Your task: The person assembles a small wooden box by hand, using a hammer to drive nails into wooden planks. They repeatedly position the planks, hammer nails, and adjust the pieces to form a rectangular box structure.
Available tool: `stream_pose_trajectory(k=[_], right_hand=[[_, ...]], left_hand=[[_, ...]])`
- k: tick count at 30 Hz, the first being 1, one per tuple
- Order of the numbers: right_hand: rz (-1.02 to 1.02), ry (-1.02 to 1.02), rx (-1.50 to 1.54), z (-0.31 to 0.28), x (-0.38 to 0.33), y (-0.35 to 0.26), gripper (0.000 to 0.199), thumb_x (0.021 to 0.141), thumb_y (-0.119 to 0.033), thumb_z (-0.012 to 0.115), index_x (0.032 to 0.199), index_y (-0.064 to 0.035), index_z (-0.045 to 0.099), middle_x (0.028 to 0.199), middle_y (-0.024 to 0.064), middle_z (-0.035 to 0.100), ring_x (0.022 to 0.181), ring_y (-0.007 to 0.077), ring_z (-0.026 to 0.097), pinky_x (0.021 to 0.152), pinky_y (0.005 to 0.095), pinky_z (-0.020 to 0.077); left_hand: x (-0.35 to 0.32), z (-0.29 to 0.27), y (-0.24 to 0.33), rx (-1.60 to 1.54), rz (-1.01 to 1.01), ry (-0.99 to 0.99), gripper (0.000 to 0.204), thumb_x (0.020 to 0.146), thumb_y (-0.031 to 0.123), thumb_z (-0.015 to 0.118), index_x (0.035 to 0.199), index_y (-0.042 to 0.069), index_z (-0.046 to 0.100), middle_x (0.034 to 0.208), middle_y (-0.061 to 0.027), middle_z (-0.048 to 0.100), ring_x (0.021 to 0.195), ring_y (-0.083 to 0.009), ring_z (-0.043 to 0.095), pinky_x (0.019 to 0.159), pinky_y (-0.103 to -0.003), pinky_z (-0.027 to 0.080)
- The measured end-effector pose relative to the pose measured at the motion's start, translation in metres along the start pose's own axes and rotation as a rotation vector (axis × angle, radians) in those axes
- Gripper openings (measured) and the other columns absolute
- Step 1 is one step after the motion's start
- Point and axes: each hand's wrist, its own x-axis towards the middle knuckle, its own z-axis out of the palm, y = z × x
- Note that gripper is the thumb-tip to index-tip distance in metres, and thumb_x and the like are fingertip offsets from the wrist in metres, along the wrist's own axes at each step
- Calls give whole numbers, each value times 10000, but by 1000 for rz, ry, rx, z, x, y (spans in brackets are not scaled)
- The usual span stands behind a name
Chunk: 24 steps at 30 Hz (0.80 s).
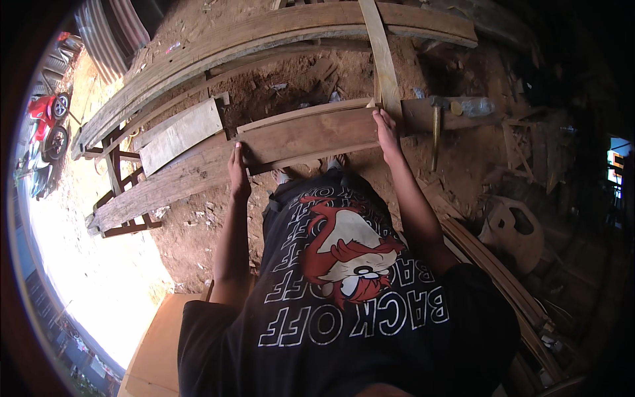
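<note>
A brown wooden board (pixel 311 137) with a raised strip along its far edge lies across the work beam in front of me. My left hand (pixel 239 173) grips its left end, the thumb on top and the other fingers mostly hidden. At the right end my right hand (pixel 386 132) holds the same board, fingertips on the upper face. Just beyond that hand, a pale narrow plank (pixel 382 59) reaches from the far beam to the near one. A hammer (pixel 436 135) with a yellowish handle rests by its head on the beam, right of my right hand.
A clear plastic bottle (pixel 473 106) lies beside the hammer. On the left, a pale flat board (pixel 182 137) rests on the weathered near beam (pixel 155 197). A long far beam (pixel 231 45) runs parallel. Long timber strips (pixel 496 281) lie at lower right; a red motorcycle (pixel 45 119) stands far left.
</note>
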Motion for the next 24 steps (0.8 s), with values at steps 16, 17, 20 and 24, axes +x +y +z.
stream_pose_trajectory(k=[16, 17, 20, 24], right_hand=[[-1015, 111, -969, 97, -14, -32, 490, 1060, -344, 597, 1517, -167, 596, 1616, 155, 467, 1564, 405, 329, 1269, 730, 100], [-1008, 93, -953, 96, -13, -31, 481, 1058, -344, 599, 1500, -157, 606, 1575, 151, 501, 1531, 403, 369, 1266, 721, 121], [-1010, 84, -935, 92, -17, -29, 460, 1049, -342, 606, 1458, -133, 625, 1464, 139, 566, 1438, 392, 454, 1255, 698, 170], [-986, 83, -944, 92, -22, -37, 461, 1036, -359, 606, 1430, -120, 633, 1407, 130, 578, 1419, 385, 467, 1249, 693, 185]], left_hand=[[-9, 128, 64, 1394, 817, -78, 592, 1081, 452, 552, 1574, 126, 522, 1561, -137, 546, 1520, -336, 429, 1289, -566, 255], [-8, 128, 63, 1364, 858, -52, 577, 1083, 464, 536, 1550, 124, 546, 1506, -135, 581, 1461, -338, 474, 1275, -565, 272], [-13, 124, 58, 1385, 852, -61, 587, 1077, 464, 541, 1553, 121, 538, 1502, -141, 576, 1455, -348, 476, 1278, -569, 268], [-14, 125, 61, 1382, 852, -72, 634, 1080, 495, 500, 1572, 94, 514, 1491, -167, 567, 1432, -371, 475, 1260, -572, 279]])
